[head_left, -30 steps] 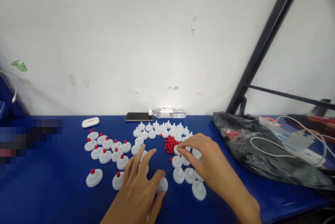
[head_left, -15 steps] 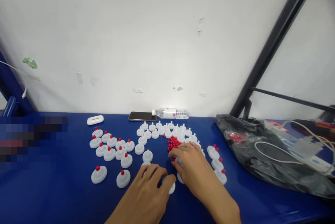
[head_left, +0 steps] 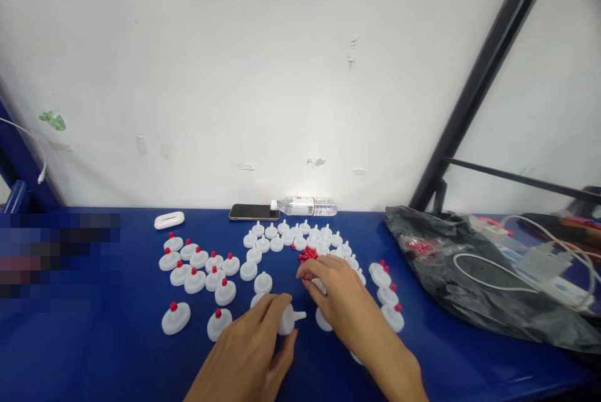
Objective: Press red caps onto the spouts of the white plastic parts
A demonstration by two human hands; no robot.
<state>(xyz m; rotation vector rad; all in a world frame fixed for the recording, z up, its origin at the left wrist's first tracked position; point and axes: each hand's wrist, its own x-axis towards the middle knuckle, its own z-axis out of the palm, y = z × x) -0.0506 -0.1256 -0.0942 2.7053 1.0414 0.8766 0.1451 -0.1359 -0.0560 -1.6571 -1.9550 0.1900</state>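
White cable: it hangs against the wall (head_left: pixel 282 76) at the far left, its plug (head_left: pixel 42 175) pointing down.
White case: the small rounded case (head_left: pixel 169 220) lies near the back of the blue tabletop (head_left: pixel 117 358).
Left red-tipped pieces: white domed pieces (head_left: pixel 195 282) with red tips stand in a loose group, two of them nearer the front.
Left hand: the left hand (head_left: pixel 246 342) grasps one white nozzle piece (head_left: pixel 286 320) between thumb and fingers, tilted so its bare spout points right.
Phone: the dark phone (head_left: pixel 254 211) lies flat by the wall.
Bare-spouted pieces: white pieces (head_left: pixel 263 283) without red tips curve around the small red caps (head_left: pixel 308 254).
Bottle: the clear bottle (head_left: pixel 305 205) lies on its side behind them, its white cap at the phone.
Right hand: the right hand (head_left: pixel 345 298) is bent over the near edge of the red caps, fingertips drawn together; whether they grip anything cannot be told.
Right red-tipped pieces: a short row (head_left: pixel 392 317) stands beyond the right hand.
Black bag: the crumpled bag (head_left: pixel 441 273) carries a clear packet (head_left: pixel 421 247) of red bits.
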